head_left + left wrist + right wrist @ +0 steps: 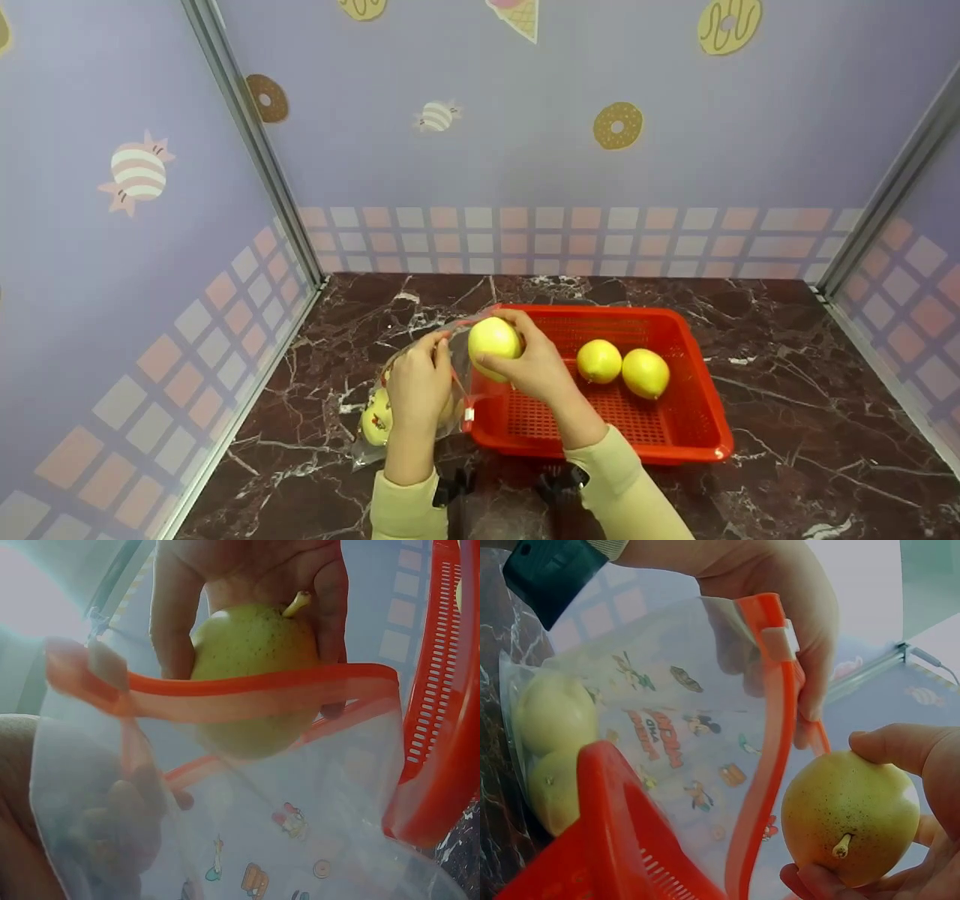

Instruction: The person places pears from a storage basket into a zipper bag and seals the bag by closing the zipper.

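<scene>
My right hand (pixel 541 369) holds a round yellow-green pear (pixel 493 343), its stem showing in both wrist views. The pear is at the open mouth of a clear zip bag (pixel 716 716) with cartoon prints and a red-orange zip edge. In the left wrist view its lower part lies behind that edge. My left hand (pixel 416 381) pinches the bag's rim from the far side, holding the mouth apart. Down in the bag's bottom sit pears, two of them plain in the right wrist view: an upper pear (pixel 555 714) and a lower pear (pixel 553 791).
A red plastic basket (pixel 555 429) with slotted walls stands right of the bag, partly beneath the right hand. Two pears lie in it, a left one (pixel 598 361) and a right one (pixel 646 373). Dark marbled tabletop (pixel 810 390) surrounds them, with printed panels behind and at both sides.
</scene>
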The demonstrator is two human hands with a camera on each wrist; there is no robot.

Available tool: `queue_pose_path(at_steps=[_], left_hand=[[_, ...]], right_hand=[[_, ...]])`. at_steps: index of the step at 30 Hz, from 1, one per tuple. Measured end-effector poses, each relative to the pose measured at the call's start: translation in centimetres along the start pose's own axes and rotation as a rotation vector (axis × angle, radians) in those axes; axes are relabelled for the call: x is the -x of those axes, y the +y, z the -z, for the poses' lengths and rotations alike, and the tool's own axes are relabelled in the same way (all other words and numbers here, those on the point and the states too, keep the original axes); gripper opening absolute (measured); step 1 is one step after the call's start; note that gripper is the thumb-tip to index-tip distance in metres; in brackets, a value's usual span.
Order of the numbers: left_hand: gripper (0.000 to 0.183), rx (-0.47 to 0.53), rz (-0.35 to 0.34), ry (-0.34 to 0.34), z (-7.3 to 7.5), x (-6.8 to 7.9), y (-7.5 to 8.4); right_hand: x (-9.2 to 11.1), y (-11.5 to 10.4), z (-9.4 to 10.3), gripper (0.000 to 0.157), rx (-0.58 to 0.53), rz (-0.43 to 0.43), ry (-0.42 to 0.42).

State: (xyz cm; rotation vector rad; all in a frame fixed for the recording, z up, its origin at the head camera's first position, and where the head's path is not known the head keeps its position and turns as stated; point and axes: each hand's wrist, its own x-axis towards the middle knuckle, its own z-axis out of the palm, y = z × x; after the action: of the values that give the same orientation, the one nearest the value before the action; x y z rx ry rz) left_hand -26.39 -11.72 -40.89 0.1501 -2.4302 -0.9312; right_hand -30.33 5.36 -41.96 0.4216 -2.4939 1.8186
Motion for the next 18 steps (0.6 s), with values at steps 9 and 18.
queue_pose_path(at_steps=[9,18], left_hand=[[0.023,-0.007,0.020,-0.019,0.1,0.0,0.2],[0.022,-0.010,0.021,-0.010,0.0,0.0,0.2]], right_hand=[[-0.3,0.0,-1.4,0.061,0.051,0.030,-0.108],[-0.9,0.0,-2.5,0.063,0.154,0.017,-0.205]])
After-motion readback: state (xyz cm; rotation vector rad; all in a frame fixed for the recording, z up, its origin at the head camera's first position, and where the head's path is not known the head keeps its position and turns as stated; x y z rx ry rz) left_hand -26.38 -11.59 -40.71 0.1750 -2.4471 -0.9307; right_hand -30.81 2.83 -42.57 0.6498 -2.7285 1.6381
